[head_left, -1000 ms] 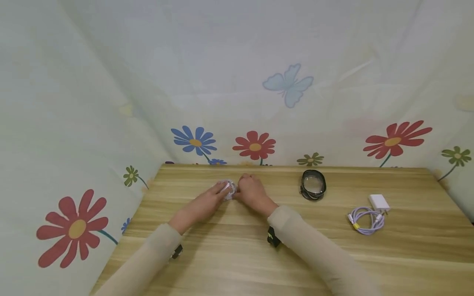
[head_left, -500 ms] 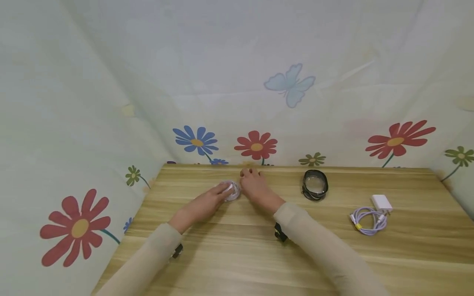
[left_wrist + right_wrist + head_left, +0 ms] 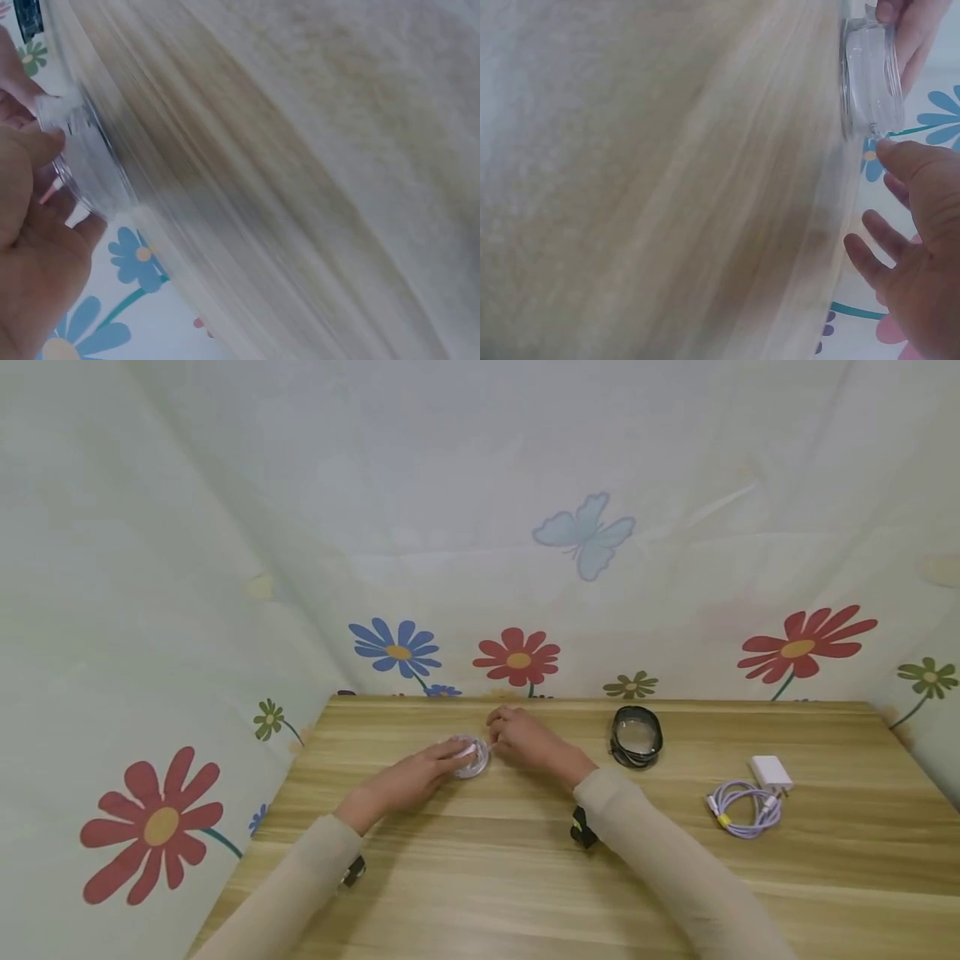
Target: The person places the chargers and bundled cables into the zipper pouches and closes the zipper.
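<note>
A round, clear plastic case (image 3: 476, 758) with whitish contents sits near the table's back edge, left of centre. My left hand (image 3: 420, 774) holds it from the left; in the left wrist view the thumb and fingers grip the clear case (image 3: 94, 161). My right hand (image 3: 534, 742) is on its right side. A thin pale strand (image 3: 492, 746) shows between that hand and the case. In the right wrist view, the right hand's (image 3: 922, 217) thumb tip is at the case's edge and three fingers are spread; the index finger is hidden behind the thumb.
To the right on the wooden table (image 3: 480, 893) stands a round black-rimmed object (image 3: 636, 737) with a clear middle. Farther right lie a coiled lilac cable (image 3: 738, 835) with a yellow band and a white charger plug (image 3: 770, 772). A flower-printed curtain (image 3: 442, 552) rises behind.
My right hand has drawn away slightly to the right of the clear case, and its fingers have turned toward it. The left hand stays on the case.
</note>
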Motion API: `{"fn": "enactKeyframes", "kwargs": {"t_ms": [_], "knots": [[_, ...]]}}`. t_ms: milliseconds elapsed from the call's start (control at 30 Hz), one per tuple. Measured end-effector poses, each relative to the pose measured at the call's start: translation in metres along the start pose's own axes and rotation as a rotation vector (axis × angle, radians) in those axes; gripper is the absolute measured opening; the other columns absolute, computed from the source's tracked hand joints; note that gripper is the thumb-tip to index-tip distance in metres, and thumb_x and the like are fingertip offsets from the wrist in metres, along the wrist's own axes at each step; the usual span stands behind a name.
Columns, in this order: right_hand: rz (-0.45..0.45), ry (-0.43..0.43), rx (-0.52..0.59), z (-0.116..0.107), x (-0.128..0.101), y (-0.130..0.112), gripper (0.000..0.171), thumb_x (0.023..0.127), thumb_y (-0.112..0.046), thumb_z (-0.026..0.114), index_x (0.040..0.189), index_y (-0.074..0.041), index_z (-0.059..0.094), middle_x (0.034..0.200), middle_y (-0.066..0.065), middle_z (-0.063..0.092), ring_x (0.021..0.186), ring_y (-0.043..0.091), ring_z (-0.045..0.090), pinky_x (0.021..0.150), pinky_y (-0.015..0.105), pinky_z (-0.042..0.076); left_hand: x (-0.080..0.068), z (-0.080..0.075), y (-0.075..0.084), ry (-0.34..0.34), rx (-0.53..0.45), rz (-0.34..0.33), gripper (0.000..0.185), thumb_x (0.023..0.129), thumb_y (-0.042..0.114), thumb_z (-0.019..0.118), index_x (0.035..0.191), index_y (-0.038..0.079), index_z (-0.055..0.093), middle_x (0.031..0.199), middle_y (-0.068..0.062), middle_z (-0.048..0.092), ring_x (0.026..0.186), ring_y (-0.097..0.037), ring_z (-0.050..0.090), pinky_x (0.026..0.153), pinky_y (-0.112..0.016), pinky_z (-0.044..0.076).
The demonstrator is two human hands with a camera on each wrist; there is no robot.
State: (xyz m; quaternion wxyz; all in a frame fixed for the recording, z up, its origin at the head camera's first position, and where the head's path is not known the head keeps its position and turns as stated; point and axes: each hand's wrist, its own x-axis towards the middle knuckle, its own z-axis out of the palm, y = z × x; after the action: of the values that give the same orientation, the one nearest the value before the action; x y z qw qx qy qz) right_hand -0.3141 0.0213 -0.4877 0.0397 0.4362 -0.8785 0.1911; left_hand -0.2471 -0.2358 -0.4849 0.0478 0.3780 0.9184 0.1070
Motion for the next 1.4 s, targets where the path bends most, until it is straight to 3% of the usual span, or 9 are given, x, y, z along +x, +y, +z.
{"fn": "enactKeyframes", "kwargs": {"t_ms": [267,433,567,767,867,1000,1200,1300,1400], "knots": [[0.06,0.004,0.016,0.002,-0.003,0.003,0.005,0.098,-0.016,0.068,0.097,-0.013,0.071,0.141,0.012,0.055,0.13,0.039,0.046,0.111,0.052,0.039,0.001,-0.006,-0.006,-0.082,-0.078,0.047,0.044,0.107,0.013,0.05,0.15,0.022,0.053,0.165,-0.001,0.03,0.153,-0.024,0.025,0.121,-0.045,0.029],[0.026,0.023,0.053,0.005,-0.006,0.005,0.006,0.098,-0.019,0.069,0.1,-0.013,0.07,0.145,0.016,0.054,0.134,0.042,0.044,0.111,0.056,0.038,0.002,-0.008,-0.01,-0.142,-0.069,0.067,0.043,0.107,0.011,0.049,0.147,0.028,0.056,0.165,-0.002,0.03,0.153,-0.025,0.025,0.12,-0.046,0.029],[-0.038,0.012,0.07,0.01,-0.011,0.006,0.006,0.097,-0.019,0.07,0.099,-0.013,0.069,0.148,0.021,0.052,0.138,0.043,0.043,0.115,0.059,0.032,0.001,-0.005,-0.009,-0.079,-0.046,0.07,0.041,0.103,0.004,0.054,0.139,0.022,0.065,0.16,-0.003,0.042,0.15,-0.026,0.034,0.119,-0.047,0.033],[-0.101,0.001,0.128,0.018,-0.013,-0.002,0.004,0.097,-0.017,0.07,0.095,-0.014,0.068,0.144,0.026,0.053,0.138,0.044,0.044,0.114,0.064,0.031,0.006,-0.003,0.012,0.124,0.05,-0.109,0.029,0.096,0.006,0.062,0.124,0.006,0.071,0.138,-0.011,0.063,0.129,-0.03,0.058,0.107,-0.047,0.048],[-0.086,0.011,0.158,0.019,-0.013,-0.01,0.006,0.097,-0.018,0.07,0.095,-0.012,0.069,0.141,0.025,0.057,0.139,0.041,0.046,0.114,0.061,0.032,0.012,-0.002,0.023,0.132,0.055,-0.216,0.04,0.1,0.026,0.063,0.131,0.0,0.063,0.14,-0.019,0.059,0.131,-0.036,0.056,0.107,-0.05,0.048],[-0.08,0.042,0.157,0.019,-0.012,-0.018,0.007,0.096,-0.016,0.071,0.092,-0.011,0.07,0.13,0.02,0.065,0.128,0.036,0.057,0.109,0.053,0.042,0.019,0.001,0.03,0.104,0.095,-0.26,0.061,0.101,0.039,0.062,0.144,-0.003,0.052,0.149,-0.025,0.049,0.139,-0.043,0.046,0.114,-0.052,0.04],[-0.07,0.062,0.184,0.015,-0.012,-0.026,0.006,0.095,-0.013,0.072,0.092,-0.009,0.07,0.095,0.003,0.069,0.091,0.021,0.066,0.087,0.041,0.053,0.019,0.007,0.031,0.125,0.168,-0.211,0.055,0.103,0.032,0.061,0.145,-0.003,0.052,0.146,-0.024,0.052,0.139,-0.041,0.046,0.115,-0.055,0.037],[-0.058,0.075,0.16,0.013,-0.013,-0.027,0.005,0.095,-0.013,0.073,0.092,-0.009,0.071,0.093,0.002,0.069,0.088,0.02,0.066,0.084,0.038,0.054,0.017,0.008,0.031,0.147,0.3,-0.107,0.044,0.101,0.024,0.064,0.138,0.0,0.06,0.141,-0.019,0.057,0.134,-0.037,0.052,0.11,-0.056,0.043],[-0.037,0.088,0.135,0.01,-0.015,-0.024,0.004,0.095,-0.012,0.072,0.095,-0.008,0.072,0.106,0.008,0.072,0.101,0.026,0.068,0.093,0.042,0.054,0.017,0.009,0.031,0.182,0.448,-0.006,0.037,0.098,0.016,0.069,0.132,0.001,0.065,0.135,-0.015,0.062,0.128,-0.033,0.057,0.105,-0.054,0.048]]}}
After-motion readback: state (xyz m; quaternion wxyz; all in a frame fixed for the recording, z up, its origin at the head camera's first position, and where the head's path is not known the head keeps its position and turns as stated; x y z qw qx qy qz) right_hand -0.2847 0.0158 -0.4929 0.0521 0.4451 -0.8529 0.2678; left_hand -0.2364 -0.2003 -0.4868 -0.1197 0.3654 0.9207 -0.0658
